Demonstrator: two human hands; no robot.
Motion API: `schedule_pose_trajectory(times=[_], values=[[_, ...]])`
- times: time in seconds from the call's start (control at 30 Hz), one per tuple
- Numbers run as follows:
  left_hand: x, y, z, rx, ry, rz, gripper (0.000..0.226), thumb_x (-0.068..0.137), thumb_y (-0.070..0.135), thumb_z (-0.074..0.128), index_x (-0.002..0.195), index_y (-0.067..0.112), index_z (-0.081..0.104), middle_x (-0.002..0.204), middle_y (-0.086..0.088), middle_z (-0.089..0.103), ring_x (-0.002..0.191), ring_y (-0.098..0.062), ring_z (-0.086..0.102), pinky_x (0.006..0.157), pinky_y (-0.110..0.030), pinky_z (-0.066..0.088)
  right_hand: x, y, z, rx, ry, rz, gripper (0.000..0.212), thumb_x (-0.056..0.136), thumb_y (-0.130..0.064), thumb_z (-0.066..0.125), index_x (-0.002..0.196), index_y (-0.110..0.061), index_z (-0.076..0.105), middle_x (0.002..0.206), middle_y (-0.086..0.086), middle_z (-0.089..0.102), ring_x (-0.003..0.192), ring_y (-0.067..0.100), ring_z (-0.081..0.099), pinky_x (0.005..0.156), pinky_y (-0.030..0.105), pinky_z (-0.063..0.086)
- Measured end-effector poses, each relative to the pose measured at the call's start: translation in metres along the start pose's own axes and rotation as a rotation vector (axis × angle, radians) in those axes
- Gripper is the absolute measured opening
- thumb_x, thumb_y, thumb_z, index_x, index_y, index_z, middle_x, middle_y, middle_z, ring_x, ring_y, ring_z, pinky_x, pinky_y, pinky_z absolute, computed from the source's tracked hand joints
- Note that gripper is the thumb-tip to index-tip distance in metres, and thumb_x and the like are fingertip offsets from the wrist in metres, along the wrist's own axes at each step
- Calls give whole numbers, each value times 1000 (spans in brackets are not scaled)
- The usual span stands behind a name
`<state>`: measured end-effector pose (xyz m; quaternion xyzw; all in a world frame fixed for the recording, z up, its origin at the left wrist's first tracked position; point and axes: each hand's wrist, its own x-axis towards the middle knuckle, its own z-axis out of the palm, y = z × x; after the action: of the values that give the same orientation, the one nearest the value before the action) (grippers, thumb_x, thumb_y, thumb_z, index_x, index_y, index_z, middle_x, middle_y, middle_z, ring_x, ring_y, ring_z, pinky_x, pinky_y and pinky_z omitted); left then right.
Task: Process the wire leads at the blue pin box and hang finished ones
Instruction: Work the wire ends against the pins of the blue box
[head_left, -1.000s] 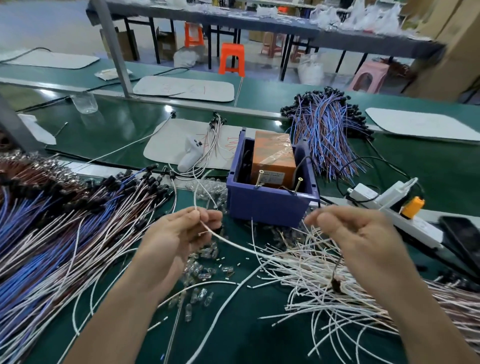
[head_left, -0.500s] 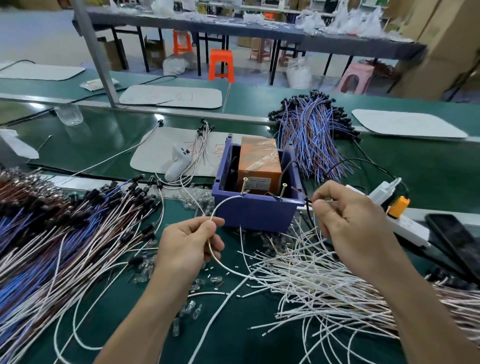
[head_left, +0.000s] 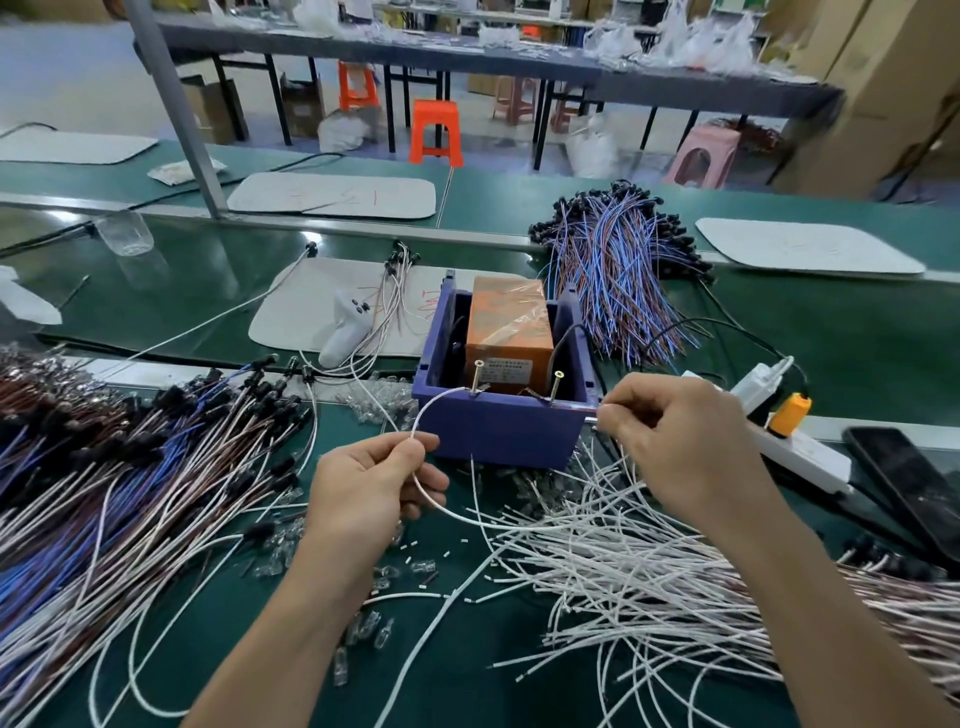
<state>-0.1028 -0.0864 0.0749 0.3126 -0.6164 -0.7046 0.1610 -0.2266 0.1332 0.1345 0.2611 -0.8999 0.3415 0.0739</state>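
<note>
The blue pin box (head_left: 498, 428) stands mid-table with an orange block (head_left: 509, 332) inside and two brass pins (head_left: 479, 375) on its front rim. My left hand (head_left: 374, 486) pinches a white wire lead (head_left: 434, 405) that arcs up, its tip at the left pin. My right hand (head_left: 670, 441), at the box's right front corner, has its fingers curled round a small end that I cannot make out. A heap of loose white leads (head_left: 623, 571) lies under my right forearm.
A large pile of blue, red and white leads with black caps (head_left: 104, 493) covers the left. Another bundle (head_left: 618, 270) lies behind the box. Small clear bulbs (head_left: 374, 623) are scattered in front. A white power strip (head_left: 800, 447) and a phone (head_left: 909, 483) sit right.
My left hand has lifted the white lead and curved its tip onto the left pin. My right hand rose from the white heap to the box's right corner.
</note>
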Motion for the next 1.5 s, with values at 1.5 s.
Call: schedule_pose_trajectory(times=[1.5], values=[[2, -1, 0, -31, 28, -14, 23, 101, 7, 57, 90, 7, 77, 67, -14, 73, 50, -18, 67, 43, -18, 46, 7, 0, 9, -8, -66, -8, 20, 90, -27, 73, 70, -24, 73, 56, -14, 66, 53, 4, 60, 50, 17, 44]])
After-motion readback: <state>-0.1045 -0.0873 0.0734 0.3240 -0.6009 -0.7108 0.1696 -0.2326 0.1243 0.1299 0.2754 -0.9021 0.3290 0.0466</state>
